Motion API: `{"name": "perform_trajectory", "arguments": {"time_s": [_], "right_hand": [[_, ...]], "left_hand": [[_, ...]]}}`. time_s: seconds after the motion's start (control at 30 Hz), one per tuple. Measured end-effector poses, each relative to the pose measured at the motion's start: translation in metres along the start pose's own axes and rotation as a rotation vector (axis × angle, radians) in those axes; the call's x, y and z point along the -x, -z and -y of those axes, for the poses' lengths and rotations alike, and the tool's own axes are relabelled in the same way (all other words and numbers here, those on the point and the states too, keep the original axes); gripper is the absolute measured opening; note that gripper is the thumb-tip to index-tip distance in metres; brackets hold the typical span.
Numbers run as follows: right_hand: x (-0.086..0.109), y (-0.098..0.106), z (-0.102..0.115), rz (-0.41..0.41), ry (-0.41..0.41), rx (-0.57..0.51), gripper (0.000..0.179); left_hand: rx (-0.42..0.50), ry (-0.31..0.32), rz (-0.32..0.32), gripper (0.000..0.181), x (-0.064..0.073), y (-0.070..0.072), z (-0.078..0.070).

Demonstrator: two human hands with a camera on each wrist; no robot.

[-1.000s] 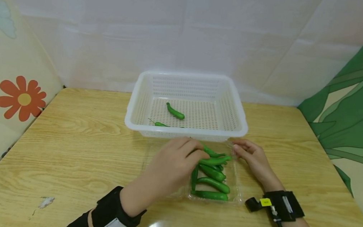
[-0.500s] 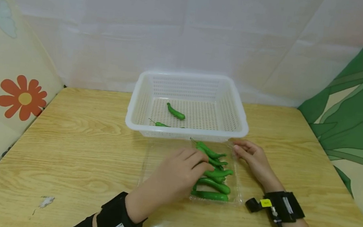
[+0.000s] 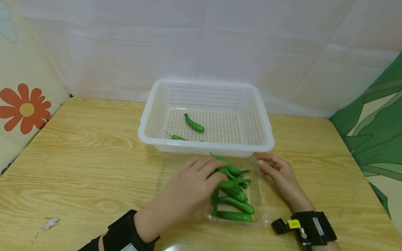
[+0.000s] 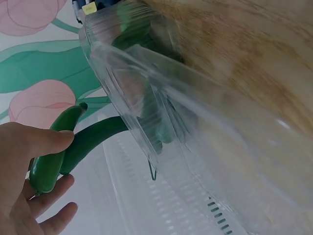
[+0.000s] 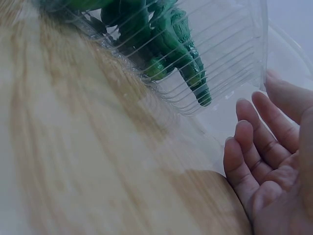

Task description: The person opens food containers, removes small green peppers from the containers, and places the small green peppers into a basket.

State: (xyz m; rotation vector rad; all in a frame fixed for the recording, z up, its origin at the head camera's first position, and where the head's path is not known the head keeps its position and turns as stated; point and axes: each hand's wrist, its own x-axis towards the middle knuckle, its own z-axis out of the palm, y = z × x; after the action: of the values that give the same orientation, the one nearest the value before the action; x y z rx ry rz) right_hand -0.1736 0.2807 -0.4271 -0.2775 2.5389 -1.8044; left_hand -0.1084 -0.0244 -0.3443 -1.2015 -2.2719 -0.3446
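A clear plastic clamshell box (image 3: 264,216) lies on the table with several green chili peppers (image 3: 234,216) on its right side. Over it, my left hand (image 3: 186,192) pinches a green chili pepper (image 4: 49,166) between thumb and fingers. A second pepper (image 4: 93,142) runs just behind the held one in the left wrist view; whether it is also gripped I cannot tell. At the box's far right corner, my right hand (image 3: 282,180) pinches the rim with thumb and forefinger, the other fingers loosely bent.
Behind the box stands a white perforated plastic basket (image 3: 206,146). Inside it lie a curved green pepper (image 3: 194,123) and another pepper (image 3: 178,137) partly hidden by the near rim. A white cloth (image 3: 121,54) hangs behind the wooden table (image 3: 86,163).
My left hand went nearer and rightward over the peppers, then came partly back to the left and away, with a pepper in its fingers. My right hand stayed at the box corner.
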Motion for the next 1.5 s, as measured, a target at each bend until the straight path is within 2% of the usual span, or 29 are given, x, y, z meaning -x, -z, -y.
{"name": "perform_trajectory", "arguments": {"time_s": [0.13,0.37,0.6,0.73,1.0,1.17,1.5], "right_hand": [[0.0,0.0,0.001,0.004,0.001,-0.002,0.039],[0.001,0.0,0.001,0.008,0.002,-0.014,0.037],[0.001,-0.001,0.001,0.008,-0.001,-0.026,0.034],[0.001,-0.001,0.0,0.008,0.003,-0.034,0.032],[0.0,-0.002,0.003,0.004,0.001,-0.036,0.031],[0.001,-0.001,0.003,0.0,0.005,-0.034,0.029],[0.001,-0.002,0.005,-0.001,-0.01,-0.029,0.037]], "left_hand": [[0.019,0.014,-0.013,0.028,0.004,0.0,0.004],[-0.015,0.045,-0.037,0.028,0.008,-0.002,0.009],[0.07,0.072,-0.041,0.034,0.011,-0.003,0.01],[0.072,0.065,-0.058,0.029,0.01,0.001,0.01],[0.05,0.027,-0.141,0.025,0.003,0.006,0.011],[0.057,0.03,-0.158,0.026,-0.001,0.006,0.017],[0.072,0.03,-0.218,0.026,-0.003,0.003,0.028]]}}
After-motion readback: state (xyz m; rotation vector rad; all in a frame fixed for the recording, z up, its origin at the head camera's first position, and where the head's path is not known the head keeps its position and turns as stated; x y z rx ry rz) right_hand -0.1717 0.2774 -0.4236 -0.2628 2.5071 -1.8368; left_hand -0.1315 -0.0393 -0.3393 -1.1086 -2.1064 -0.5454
